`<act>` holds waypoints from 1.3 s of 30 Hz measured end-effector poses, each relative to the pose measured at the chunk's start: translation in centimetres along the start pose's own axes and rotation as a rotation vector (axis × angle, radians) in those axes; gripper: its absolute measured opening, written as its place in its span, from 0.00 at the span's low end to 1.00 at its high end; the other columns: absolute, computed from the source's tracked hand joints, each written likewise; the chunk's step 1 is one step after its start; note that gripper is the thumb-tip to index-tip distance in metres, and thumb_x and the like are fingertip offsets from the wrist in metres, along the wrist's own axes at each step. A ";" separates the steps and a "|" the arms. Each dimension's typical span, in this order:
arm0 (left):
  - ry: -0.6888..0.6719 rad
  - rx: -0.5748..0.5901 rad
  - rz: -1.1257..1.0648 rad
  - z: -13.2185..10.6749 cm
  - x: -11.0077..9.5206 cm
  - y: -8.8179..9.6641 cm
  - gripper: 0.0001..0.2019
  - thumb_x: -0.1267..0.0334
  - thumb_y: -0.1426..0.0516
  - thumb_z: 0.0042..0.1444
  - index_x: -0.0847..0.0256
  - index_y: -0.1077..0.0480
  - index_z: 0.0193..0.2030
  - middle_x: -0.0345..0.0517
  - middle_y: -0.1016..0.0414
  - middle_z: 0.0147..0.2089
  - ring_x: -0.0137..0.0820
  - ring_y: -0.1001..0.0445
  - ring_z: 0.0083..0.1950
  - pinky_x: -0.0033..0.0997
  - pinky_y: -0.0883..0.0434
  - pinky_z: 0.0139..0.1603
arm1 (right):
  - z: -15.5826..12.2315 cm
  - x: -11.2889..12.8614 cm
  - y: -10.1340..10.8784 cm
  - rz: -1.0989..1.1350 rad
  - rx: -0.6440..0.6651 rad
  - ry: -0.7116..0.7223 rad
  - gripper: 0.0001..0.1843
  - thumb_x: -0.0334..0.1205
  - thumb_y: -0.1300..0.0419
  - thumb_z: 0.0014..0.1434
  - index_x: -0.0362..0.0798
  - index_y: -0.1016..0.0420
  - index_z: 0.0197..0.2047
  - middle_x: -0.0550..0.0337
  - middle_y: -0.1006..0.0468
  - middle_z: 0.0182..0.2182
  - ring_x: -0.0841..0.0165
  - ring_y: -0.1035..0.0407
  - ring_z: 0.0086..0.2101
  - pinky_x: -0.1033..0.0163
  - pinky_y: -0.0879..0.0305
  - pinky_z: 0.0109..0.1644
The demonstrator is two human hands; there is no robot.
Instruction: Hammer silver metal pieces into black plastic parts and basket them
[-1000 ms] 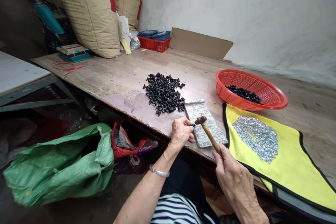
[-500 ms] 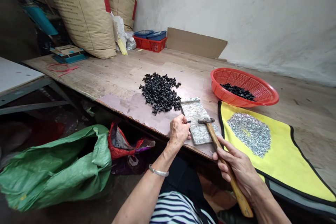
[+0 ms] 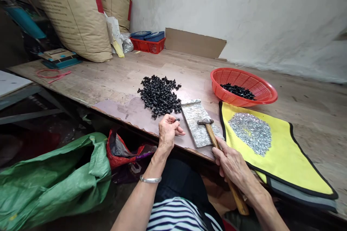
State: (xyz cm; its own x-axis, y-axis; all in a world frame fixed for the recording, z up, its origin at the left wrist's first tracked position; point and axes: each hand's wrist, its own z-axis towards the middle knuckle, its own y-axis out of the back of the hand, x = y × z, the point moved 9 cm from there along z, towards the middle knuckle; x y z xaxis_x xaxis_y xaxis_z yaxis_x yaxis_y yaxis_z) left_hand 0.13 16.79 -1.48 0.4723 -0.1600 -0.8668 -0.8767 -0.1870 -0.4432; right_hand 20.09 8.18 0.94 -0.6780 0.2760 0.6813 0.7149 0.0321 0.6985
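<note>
Far left, low: green sack (image 3: 59, 184), creased, mouth gaping, below the level of the wooden worktop (image 3: 103, 79). Above it, on the worktop, a pink loop (image 3: 51, 75) lies just in front of a small teal-based block (image 3: 61, 59). A tall tan paper sack (image 3: 70, 18) stands close behind these. Red bag (image 3: 119, 151) sits under the front edge, beside the green sack. Farther back, a red basket (image 3: 149, 47) with blue-topped boxes, near the wall.

Mid-worktop: heap of black parts (image 3: 159, 95), loosely piled, its near side over a pinkish sheet (image 3: 127, 110). Left hand (image 3: 167, 131) just in front of the heap, silver bangle (image 3: 150, 179) on its wrist; thumb and forefinger pinch one small black part (image 3: 177, 119), other fingers loosely curled. That part is off the stone slab (image 3: 191, 121), near its left edge.

Slab lies flat, at a slant, near the front edge. Hammer (image 3: 211, 136) has its head over the slab; contact cannot be told. Right hand (image 3: 230, 160) is wrapped around the wooden handle, whose butt shows below the palm. The two hands are well apart.

Right: red colander (image 3: 260, 94), more black parts inside. In front, yellow cloth (image 3: 284, 158), black-edged, bearing a spread of shiny metal bits (image 3: 252, 131).
</note>
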 end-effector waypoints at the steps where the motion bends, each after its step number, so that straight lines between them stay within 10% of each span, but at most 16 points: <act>1: -0.011 -0.006 -0.022 0.0 -0.2 0.2 0.13 0.67 0.41 0.38 0.62 0.41 0.30 0.33 0.35 0.22 0.24 0.32 0.16 0.32 0.27 0.18 | 0.1 0.5 0.1 -0.087 -0.005 0.039 0.19 0.41 0.51 0.58 0.49 0.32 0.51 0.65 0.31 0.17 0.72 0.36 0.14 0.68 0.42 0.19; 9: -0.038 -0.023 -0.103 0.0 -0.3 0.7 0.14 0.66 0.39 0.38 0.63 0.40 0.31 0.33 0.35 0.21 0.24 0.33 0.17 0.34 0.26 0.18 | -0.3 3.0 1.1 -0.710 -0.087 0.140 0.15 0.43 0.53 0.61 0.52 0.27 0.42 0.55 0.22 0.28 0.65 0.30 0.25 0.65 0.43 0.27; 14: -0.049 0.018 -0.111 -0.1 -0.3 0.6 0.14 0.65 0.38 0.39 0.64 0.39 0.30 0.34 0.33 0.22 0.24 0.32 0.18 0.33 0.26 0.18 | 1.3 0.4 8.1 -0.682 -0.392 -0.029 0.21 0.47 0.53 0.60 0.48 0.26 0.48 0.47 0.24 0.44 0.59 0.29 0.35 0.60 0.39 0.33; 17: -0.071 0.034 -0.094 -0.3 -0.2 0.7 0.13 0.65 0.38 0.40 0.64 0.38 0.30 0.34 0.32 0.21 0.24 0.32 0.17 0.31 0.27 0.19 | 3.2 -2.0 10.3 -0.710 -0.343 -0.126 0.23 0.45 0.57 0.61 0.41 0.26 0.46 0.37 0.28 0.45 0.55 0.30 0.40 0.58 0.40 0.35; 39: -0.067 0.042 -0.113 -1.3 -0.5 1.0 0.14 0.66 0.36 0.38 0.65 0.36 0.30 0.37 0.30 0.22 0.24 0.32 0.17 0.31 0.26 0.18 | 6.8 -7.0 10.6 -0.626 -0.257 -0.027 0.06 0.32 0.49 0.51 0.48 0.36 0.24 0.54 0.27 0.26 0.66 0.37 0.27 0.64 0.48 0.31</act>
State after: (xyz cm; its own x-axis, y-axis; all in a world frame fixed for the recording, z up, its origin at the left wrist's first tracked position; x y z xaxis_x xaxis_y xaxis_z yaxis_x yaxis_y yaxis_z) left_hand -0.87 15.43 -1.17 0.5622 -0.0748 -0.8236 -0.8220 -0.1595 -0.5466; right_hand 33.55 13.13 2.09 -0.9441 0.3036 0.1282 0.1236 -0.0345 0.9917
